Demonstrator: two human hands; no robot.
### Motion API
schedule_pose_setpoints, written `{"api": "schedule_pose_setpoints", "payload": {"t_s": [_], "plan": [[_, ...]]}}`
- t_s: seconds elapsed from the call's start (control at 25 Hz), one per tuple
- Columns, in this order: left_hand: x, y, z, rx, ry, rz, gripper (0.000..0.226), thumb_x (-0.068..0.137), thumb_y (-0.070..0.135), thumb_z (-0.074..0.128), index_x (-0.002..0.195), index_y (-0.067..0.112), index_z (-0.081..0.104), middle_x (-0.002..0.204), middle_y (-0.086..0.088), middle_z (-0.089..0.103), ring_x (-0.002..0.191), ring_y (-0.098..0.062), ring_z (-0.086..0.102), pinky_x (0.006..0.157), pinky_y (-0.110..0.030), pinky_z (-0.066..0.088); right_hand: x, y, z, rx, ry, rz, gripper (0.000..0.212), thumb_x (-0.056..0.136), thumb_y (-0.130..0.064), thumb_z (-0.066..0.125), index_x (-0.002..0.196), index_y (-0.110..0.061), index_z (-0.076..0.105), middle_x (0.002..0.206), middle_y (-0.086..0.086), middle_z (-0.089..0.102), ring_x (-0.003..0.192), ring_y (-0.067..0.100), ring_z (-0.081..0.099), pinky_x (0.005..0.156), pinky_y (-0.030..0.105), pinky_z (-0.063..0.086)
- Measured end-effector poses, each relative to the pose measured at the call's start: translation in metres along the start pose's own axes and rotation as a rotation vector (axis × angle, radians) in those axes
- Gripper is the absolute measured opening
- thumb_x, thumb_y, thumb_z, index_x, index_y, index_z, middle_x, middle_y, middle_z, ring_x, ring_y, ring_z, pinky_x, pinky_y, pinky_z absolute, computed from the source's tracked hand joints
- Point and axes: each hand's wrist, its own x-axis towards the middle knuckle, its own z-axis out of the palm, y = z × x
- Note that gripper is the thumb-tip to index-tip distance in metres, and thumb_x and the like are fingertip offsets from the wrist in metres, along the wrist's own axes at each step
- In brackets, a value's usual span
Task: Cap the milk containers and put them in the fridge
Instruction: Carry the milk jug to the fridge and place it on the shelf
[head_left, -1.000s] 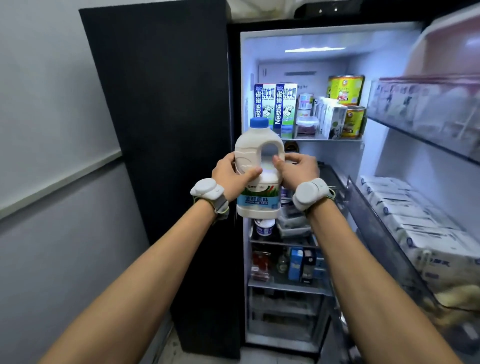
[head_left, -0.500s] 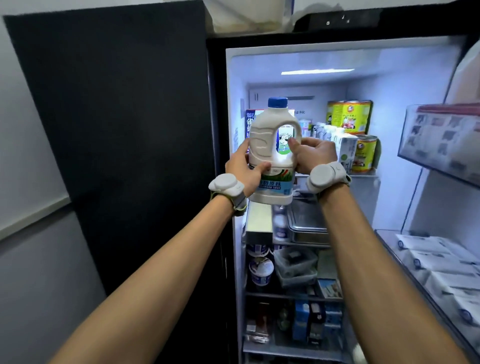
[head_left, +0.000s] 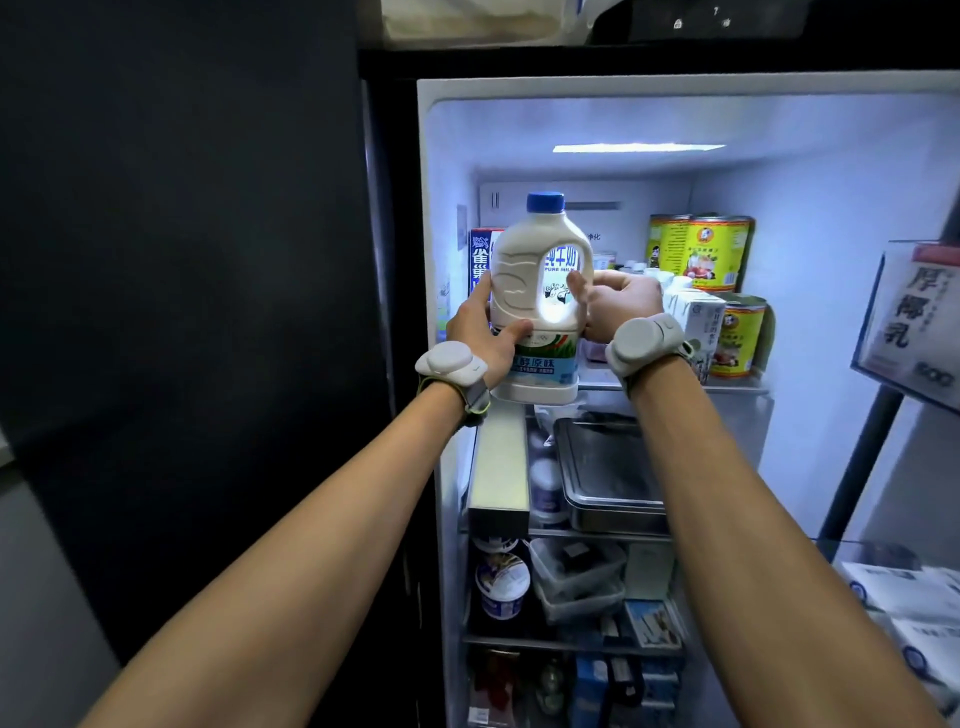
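Before the fridge (head_left: 831, 218), left hand (head_left: 483, 335), right hand (head_left: 621, 304) raised, grips clamped round milk jug (head_left: 519, 275)

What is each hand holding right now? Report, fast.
Left hand: fingers curled round the milk jug.
Right hand: fingers curled round the same milk jug, handle side.

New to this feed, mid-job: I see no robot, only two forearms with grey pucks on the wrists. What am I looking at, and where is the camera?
No machine: a person works bare-handed, and the camera sits on their head, so the arms reach in from below. The grey pucks are wrist bands. Both hands hold a white milk jug upright, its blue cap on: the left hand grips its side, the right hand its handle. It is at the top shelf of the open fridge, before a blue milk carton, with yellow cans to the right. A steel tray sits one shelf down.
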Motion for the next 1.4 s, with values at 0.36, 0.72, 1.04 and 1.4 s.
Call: {"api": "schedule_pose_setpoints", "payload": {"t_s": [0.36, 0.72, 1.04, 1.4], "plan": [[0.011, -0.021, 0.016, 0.132, -0.011, -0.077, 0.072, 0.082, 0.02, 0.075, 0.144, 0.022, 0.039, 0.122, -0.005, 0.067, 0.111, -0.027, 0.063, 0.095, -0.032, 0.049, 0.028, 0.018, 0.016, -0.081, 0.012, -0.008, 0.042, 0.082, -0.046, 0.077, 0.113, -0.02, 0.076, 0.108, 0.007, 0.079, 0.105, 0.033, 0.073, 0.092, 0.051, 0.06], [0.016, -0.032, 0.028, 0.255, 0.023, -0.211, 0.041, 0.089, 0.028, 0.069, 0.123, 0.011, 0.056, 0.121, -0.008, 0.068, 0.113, -0.03, 0.062, 0.088, -0.027, 0.044, 0.03, 0.038, 0.014, -0.143, -0.249, -0.153, 0.042, 0.097, -0.002, 0.061, 0.138, 0.0, 0.051, 0.128, 0.02, 0.067, 0.114, 0.025, 0.066, 0.096, 0.029, 0.054], [0.045, -0.05, 0.048, 0.279, 0.058, -0.301, 0.038, 0.094, 0.025, 0.064, 0.121, 0.004, 0.048, 0.121, -0.015, 0.063, 0.114, -0.033, 0.057, 0.079, -0.028, 0.032, 0.069, 0.051, 0.028, -0.234, -0.228, -0.154, 0.049, 0.093, -0.006, 0.068, 0.14, -0.008, 0.056, 0.126, 0.018, 0.071, 0.115, 0.027, 0.068, 0.104, 0.04, 0.054], [0.094, -0.076, 0.069, 0.312, 0.038, -0.373, 0.037, 0.093, 0.018, 0.064, 0.121, 0.003, 0.047, 0.121, -0.016, 0.062, 0.113, -0.034, 0.059, 0.089, -0.039, 0.047, 0.119, 0.067, 0.045, -0.257, -0.226, -0.128, 0.048, 0.094, -0.008, 0.067, 0.14, -0.014, 0.057, 0.121, 0.015, 0.073, 0.103, 0.021, 0.067, 0.091, 0.029, 0.053]]}}
